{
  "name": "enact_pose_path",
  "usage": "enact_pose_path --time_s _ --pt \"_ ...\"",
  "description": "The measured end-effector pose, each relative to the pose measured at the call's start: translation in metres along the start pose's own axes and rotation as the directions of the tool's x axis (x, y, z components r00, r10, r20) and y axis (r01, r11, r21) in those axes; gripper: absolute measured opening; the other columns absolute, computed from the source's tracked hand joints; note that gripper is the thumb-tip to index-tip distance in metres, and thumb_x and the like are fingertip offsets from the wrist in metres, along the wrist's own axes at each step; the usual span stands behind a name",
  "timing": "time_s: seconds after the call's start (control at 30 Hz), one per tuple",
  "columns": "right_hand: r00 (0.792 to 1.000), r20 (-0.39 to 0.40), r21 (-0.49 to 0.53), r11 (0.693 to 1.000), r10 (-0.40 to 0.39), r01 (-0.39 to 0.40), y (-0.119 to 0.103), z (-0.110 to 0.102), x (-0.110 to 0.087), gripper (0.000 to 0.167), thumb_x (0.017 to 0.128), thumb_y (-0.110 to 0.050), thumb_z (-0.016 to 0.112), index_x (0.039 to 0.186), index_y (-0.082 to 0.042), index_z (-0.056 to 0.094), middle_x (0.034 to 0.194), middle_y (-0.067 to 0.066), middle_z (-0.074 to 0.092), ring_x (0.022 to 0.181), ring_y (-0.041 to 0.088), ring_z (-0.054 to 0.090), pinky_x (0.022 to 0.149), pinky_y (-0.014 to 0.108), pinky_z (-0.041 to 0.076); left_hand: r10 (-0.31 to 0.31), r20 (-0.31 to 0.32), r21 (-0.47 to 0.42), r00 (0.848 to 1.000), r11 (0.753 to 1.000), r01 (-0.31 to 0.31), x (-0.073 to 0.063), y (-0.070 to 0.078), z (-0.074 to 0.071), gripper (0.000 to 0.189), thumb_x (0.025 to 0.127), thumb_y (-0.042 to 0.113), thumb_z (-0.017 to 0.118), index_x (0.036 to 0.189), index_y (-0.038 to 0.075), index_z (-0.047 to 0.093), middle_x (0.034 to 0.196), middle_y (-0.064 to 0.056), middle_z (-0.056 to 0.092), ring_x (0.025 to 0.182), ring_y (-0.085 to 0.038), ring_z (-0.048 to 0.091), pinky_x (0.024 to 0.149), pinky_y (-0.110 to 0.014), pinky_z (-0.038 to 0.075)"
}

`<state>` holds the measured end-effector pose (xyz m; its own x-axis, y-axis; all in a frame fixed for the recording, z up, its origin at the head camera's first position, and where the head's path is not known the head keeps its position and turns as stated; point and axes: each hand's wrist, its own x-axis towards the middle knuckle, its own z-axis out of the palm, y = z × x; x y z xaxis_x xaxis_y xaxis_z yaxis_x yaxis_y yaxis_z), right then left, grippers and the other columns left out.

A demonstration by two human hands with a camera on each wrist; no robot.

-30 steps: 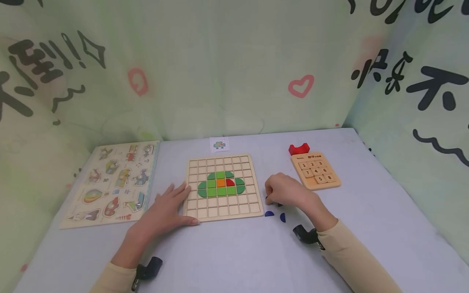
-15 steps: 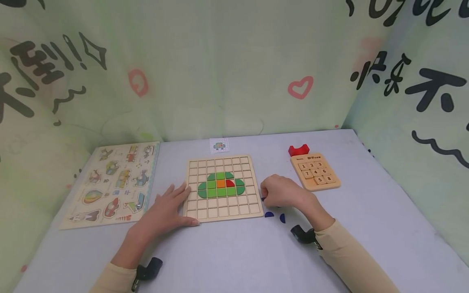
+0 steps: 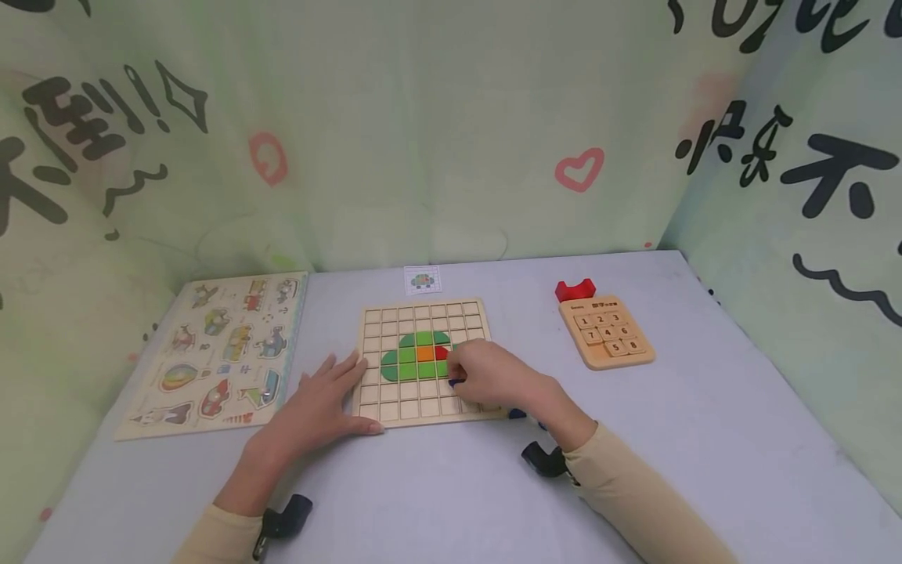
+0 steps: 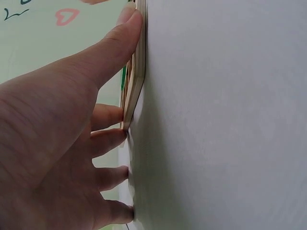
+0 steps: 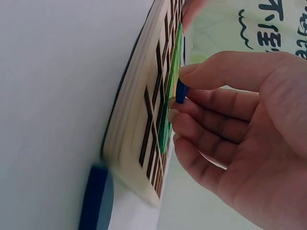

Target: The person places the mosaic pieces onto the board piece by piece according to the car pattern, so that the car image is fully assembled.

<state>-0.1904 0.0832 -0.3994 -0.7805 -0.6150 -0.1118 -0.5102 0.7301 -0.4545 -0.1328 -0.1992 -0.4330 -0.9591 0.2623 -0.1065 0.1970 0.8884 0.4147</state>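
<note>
A wooden grid board (image 3: pixel 428 407) lies flat in the middle of the table, with green, orange and red tiles (image 3: pixel 425 354) set in its centre. My left hand (image 3: pixel 313 411) rests at the board's left side, fingers spread and thumb (image 4: pixel 129 21) touching the front edge. Over the right part of the board, my right hand (image 3: pixel 496 374) pinches a small dark blue tile (image 5: pixel 181 91) between thumb and fingers, just above the surface. The hand hides some green tiles. Another blue tile (image 5: pixel 98 201) lies on the table by the board's near right corner.
To the left lies a picture puzzle board (image 3: pixel 218 352). A small pattern card (image 3: pixel 422 280) sits behind the grid board. At the right are a wooden number board (image 3: pixel 607 333) and a red curved block (image 3: pixel 575 290). Printed curtains (image 3: pixel 423 157) surround the table.
My right hand has moved left from the loose tiles beside the board to over its right part, carrying a blue tile. The left hand has stayed in place.
</note>
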Motion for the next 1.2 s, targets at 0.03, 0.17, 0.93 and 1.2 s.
enact_pose_path --time_s 0.03,0.17,0.93,1.2 --pt "1.0 -0.006 -0.011 1.0 -0.01 0.01 -0.002 0.002 0.002 0.014 0.084 -0.002 0.063 0.078 -0.013 0.07 0.069 -0.003 0.055 0.066 0.012 0.047 0.056 0.022 0.038 0.0 0.0 -0.001 1.0 1.0 0.0 0.0 0.0 0.0 0.107 0.07 0.067 0.077 0.154 0.012 0.038 0.164 -0.011 0.027 0.151 -0.048 0.016 0.112 -0.078 0.014" --pt "1.0 -0.008 -0.055 0.998 -0.019 0.018 -0.007 0.006 0.005 0.015 0.086 -0.003 0.067 0.077 -0.014 0.072 0.072 -0.005 0.059 0.068 0.011 0.05 0.059 0.021 0.042 0.002 0.003 -0.001 1.0 1.0 -0.002 0.001 0.001 0.001 0.108 0.071 0.067 0.077 0.154 0.012 0.037 0.165 -0.011 0.027 0.152 -0.047 0.015 0.113 -0.077 0.014" --pt "0.984 0.098 -0.05 0.988 0.152 -0.147 0.025 -0.024 -0.056 0.022 0.082 0.002 0.066 0.071 -0.016 0.068 0.065 -0.005 0.058 0.065 0.012 0.052 0.058 0.026 0.044 -0.007 0.013 0.009 1.0 1.0 0.006 0.001 0.003 -0.002 0.107 0.072 0.065 0.078 0.154 0.011 0.036 0.164 -0.012 0.027 0.151 -0.047 0.016 0.113 -0.077 0.015" --pt "0.978 0.127 -0.058 0.986 0.164 -0.157 0.027 -0.015 -0.061 0.022 0.079 0.003 0.073 0.069 -0.016 0.066 0.064 -0.005 0.059 0.064 0.013 0.052 0.056 0.026 0.043 -0.012 0.014 0.001 1.0 1.0 0.012 0.0 0.001 -0.001 0.108 0.071 0.066 0.078 0.154 0.011 0.037 0.164 -0.012 0.027 0.151 -0.048 0.016 0.113 -0.077 0.014"
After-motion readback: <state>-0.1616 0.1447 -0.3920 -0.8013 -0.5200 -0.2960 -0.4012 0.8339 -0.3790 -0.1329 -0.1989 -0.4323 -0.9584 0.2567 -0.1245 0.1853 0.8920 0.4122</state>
